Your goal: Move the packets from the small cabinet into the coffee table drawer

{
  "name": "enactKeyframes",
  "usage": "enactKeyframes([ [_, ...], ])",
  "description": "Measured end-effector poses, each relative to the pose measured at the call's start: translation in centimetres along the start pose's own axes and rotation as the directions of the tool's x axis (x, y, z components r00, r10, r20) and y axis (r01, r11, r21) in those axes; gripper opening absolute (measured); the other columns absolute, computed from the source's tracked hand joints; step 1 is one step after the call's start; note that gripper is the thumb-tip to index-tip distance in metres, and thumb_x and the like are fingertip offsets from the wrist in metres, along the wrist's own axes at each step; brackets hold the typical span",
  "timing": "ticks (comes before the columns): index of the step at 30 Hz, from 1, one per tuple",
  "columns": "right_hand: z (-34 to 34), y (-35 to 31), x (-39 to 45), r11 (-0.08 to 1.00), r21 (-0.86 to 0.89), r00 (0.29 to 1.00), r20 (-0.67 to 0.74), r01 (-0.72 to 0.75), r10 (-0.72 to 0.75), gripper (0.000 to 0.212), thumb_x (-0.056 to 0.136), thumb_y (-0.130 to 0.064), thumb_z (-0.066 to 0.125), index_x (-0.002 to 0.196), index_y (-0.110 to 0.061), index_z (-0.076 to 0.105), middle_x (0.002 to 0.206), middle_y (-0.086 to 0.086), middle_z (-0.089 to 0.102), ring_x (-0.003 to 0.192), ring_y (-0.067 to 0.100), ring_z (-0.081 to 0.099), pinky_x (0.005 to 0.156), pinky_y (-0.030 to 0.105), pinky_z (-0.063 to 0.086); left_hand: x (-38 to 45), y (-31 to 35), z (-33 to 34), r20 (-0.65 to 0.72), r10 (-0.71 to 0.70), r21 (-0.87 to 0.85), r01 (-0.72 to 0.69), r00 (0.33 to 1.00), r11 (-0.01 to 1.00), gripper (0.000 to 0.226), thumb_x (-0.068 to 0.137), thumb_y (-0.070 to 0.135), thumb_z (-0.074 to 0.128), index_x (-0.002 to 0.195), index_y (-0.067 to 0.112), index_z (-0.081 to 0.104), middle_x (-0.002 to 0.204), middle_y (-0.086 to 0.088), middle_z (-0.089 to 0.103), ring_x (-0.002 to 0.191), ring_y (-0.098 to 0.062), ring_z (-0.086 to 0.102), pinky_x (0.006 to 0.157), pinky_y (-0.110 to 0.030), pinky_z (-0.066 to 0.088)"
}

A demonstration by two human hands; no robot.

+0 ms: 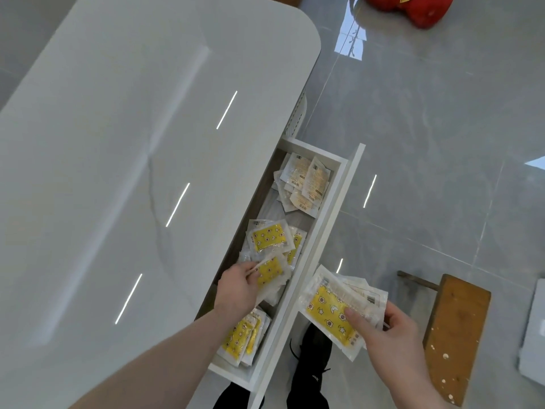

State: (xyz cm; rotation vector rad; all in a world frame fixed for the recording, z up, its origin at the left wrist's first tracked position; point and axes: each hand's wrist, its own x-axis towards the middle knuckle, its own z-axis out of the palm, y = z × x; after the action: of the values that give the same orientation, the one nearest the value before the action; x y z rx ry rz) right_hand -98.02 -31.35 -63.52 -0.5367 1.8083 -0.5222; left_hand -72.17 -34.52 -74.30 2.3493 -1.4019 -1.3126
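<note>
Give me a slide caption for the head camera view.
Left hand places a yellow-patterned clear packet in the open white drawer; right hand holds more packets.

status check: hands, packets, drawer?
Left hand in the open drawer, pinching a yellow packet. Right hand holds a packet stack outside the drawer front. More packets already inside. Nothing blocking.

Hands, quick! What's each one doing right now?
Left hand: pinching a packet inside the drawer.
Right hand: holding a stack of packets outside the drawer, thumb on top.
</note>
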Motion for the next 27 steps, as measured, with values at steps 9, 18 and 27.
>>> enactKeyframes([
  [9, 0.6, 0.0, -0.5, 1.000, 0.001, 1.000, 0.023, -0.004, 0.004, 0.027, 0.080, -0.019, 0.082, 0.095, -0.038, 0.071, 0.087, -0.018, 0.076, 0.082, 0.006, 0.074, 0.067, 0.029, 0.059, 2.3, 1.6, -1.0, 0.141, 0.024, 0.215, -0.054, 0.990, 0.975, 0.055, 0.095, 0.026, 0.065, 0.147, 0.026, 0.046, 0.140, 0.002, 0.052, 0.120, -0.019, 0.059, 0.098, -0.032, 0.051],
  [18, 3.1, -0.6, -1.6, 0.993, 0.064, 0.981, 0.173, -0.096, 0.084, 0.030, 0.088, -0.012, 0.076, 0.115, -0.024, 0.069, 0.101, -0.005, 0.079, 0.089, 0.016, 0.077, 0.080, 0.039, 0.060, -6.8, 3.0, -4.1, 0.341, -0.012, -0.459, 0.178, 0.940, 0.871, 0.024, 0.098, 0.046, 0.057, 0.112, 0.030, 0.069, 0.101, 0.007, 0.072, 0.094, -0.013, 0.069, 0.086, -0.033, 0.060],
  [27, 6.9, 1.5, -2.8, 0.972, 0.076, 0.933, 0.306, -0.223, 0.190, 0.026, 0.096, -0.025, 0.067, 0.121, -0.018, 0.067, 0.104, 0.004, 0.079, 0.096, 0.024, 0.076, 0.098, 0.051, 0.055, -11.6, -0.3, -5.0, 0.257, -0.061, -0.471, 0.180, 0.964, 0.863, 0.006, 0.093, 0.021, 0.071, 0.095, 0.017, 0.073, 0.088, -0.003, 0.076, 0.074, -0.016, 0.075, 0.071, -0.031, 0.061],
])
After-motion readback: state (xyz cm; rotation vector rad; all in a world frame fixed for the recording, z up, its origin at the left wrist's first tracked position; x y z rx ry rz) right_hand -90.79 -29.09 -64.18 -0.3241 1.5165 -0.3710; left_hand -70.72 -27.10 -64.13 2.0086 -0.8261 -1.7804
